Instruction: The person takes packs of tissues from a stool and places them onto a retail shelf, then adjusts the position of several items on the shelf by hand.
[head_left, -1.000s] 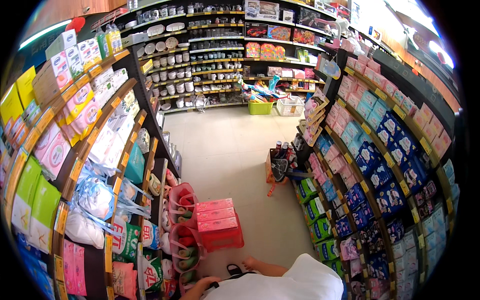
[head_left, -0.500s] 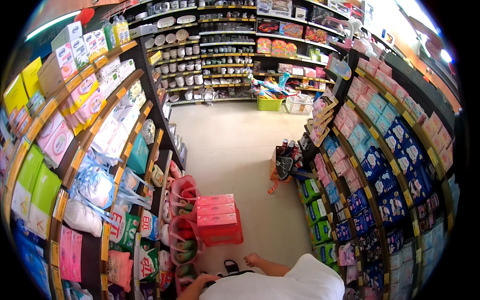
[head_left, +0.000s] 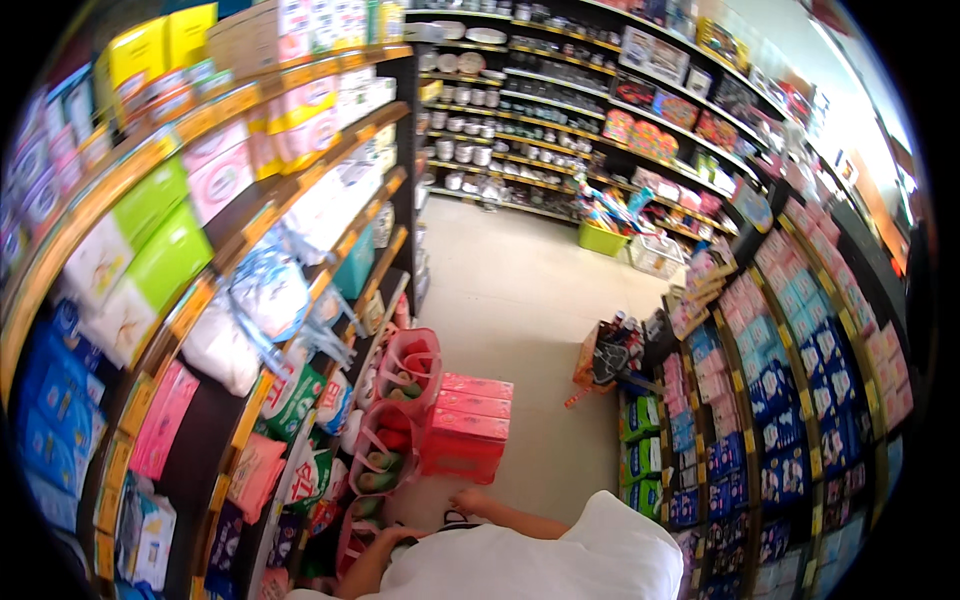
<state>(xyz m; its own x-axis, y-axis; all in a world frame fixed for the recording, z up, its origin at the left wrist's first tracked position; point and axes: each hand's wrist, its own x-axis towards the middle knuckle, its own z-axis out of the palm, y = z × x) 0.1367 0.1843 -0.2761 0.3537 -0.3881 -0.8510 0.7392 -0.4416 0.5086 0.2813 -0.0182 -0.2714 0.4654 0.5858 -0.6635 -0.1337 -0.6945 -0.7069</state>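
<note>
Two bare hands (head_left: 470,502) near pink boxes (head_left: 470,408)

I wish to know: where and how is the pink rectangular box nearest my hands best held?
Take this pink rectangular box, perhaps, by its right end, coming from the right. That end faces the pale floor; another pink box crowds its far long side, and pink plastic baskets stand close on its left.

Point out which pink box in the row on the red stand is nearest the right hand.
The front pink box, at the row's end toward the wearer's right hand; the other pink boxes line up behind it, farther away.
</note>
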